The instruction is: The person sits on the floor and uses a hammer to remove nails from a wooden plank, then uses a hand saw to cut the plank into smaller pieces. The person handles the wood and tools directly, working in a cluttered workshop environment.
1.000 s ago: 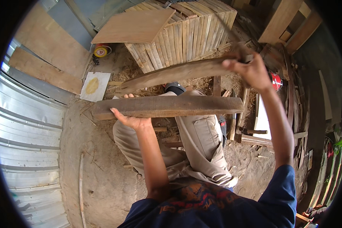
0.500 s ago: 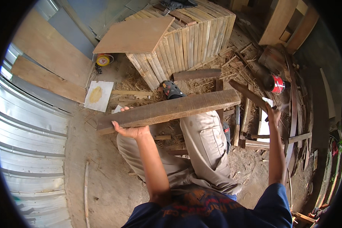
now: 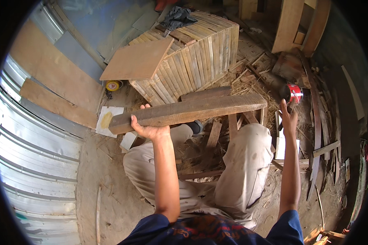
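Note:
My left hand (image 3: pixel 152 130) is closed around the left end of a thick, rough brown wooden plank (image 3: pixel 192 111). The plank is held raised across my lap, its right end a little higher than its left. My right hand (image 3: pixel 289 119) is wrapped round a dark handle (image 3: pixel 281 125), to the right of the plank and apart from it. What that handle belongs to is too blurred to name. Just beyond the right hand is a red can (image 3: pixel 293 94). My bent knees (image 3: pixel 249 153) are beneath and nearer than the plank.
A slatted wooden crate (image 3: pixel 200 61) stands ahead, with a brown board (image 3: pixel 137 61) leaning on its left and a black plastic bag (image 3: pixel 178 18) on top. Wood offcuts (image 3: pixel 214 134) and shavings litter the ground. Corrugated metal sheeting (image 3: pixel 41 163) lines the left. A yellow round container (image 3: pixel 113 85) sits beside the board.
The view has shifted. My right hand has moved up toward the red can, and the long brown piece that reached from it toward the plank no longer shows clearly. The left hand keeps its hold.

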Motion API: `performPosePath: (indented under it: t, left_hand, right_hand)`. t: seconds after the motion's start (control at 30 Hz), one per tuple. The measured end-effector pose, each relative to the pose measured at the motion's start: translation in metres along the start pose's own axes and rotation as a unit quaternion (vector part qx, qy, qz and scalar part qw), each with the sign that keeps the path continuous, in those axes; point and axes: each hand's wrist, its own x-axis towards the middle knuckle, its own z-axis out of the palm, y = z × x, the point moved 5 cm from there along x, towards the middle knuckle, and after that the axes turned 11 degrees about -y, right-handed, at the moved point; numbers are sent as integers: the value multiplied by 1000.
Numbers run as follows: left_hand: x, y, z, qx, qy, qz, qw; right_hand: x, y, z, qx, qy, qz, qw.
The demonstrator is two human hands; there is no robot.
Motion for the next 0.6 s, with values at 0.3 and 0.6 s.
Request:
performPosePath:
  t: [0.3, 0.6]
  left_hand:
    - [25, -110, 85, 121, -95, 3, 988]
    - [158, -317, 92, 293, -162, -210, 919]
  right_hand:
    - [55, -29, 24, 302, -8, 89, 949]
    - [201, 76, 49, 316, 114, 58, 940]
